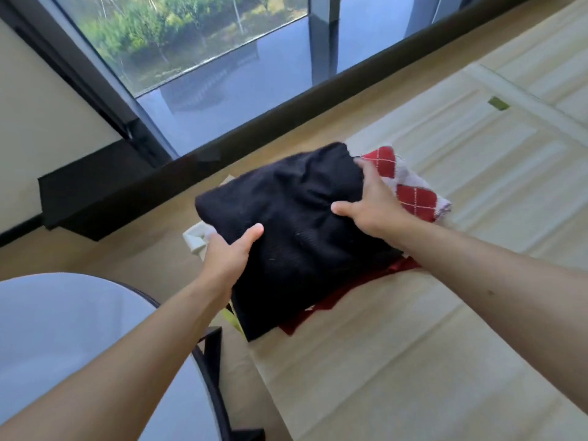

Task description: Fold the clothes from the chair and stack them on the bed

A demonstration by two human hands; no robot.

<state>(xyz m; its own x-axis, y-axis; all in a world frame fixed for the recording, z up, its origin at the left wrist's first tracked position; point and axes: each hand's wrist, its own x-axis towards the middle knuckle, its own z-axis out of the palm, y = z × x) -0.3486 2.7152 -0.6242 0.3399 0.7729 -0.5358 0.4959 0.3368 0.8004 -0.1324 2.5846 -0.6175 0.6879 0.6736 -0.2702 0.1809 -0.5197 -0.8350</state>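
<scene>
Clothes: folded black garment (296, 230) was on top of the stack at the near corner of the bed (413, 361), w/ a red-and-white diamond-pattern piece (413, 192) and dark red cloth (321, 310) showing under it, plus a bit of white fabric (195, 238) at the left edge.

Head view: left hand (227, 259) gripped the garment's left edge, thumb on top, fingers tucked under. Right hand (372, 205) held the far right side, thumb spread over the top, fingers curled round the edge.

Risks, as I judged them:
- stack sat close to the bed's edge, black piece overhanging it; a careless let-go could tip it off
- lower layers looked skewed, so pressing down might shift them
- pulling hands out fast could undo the fold
</scene>
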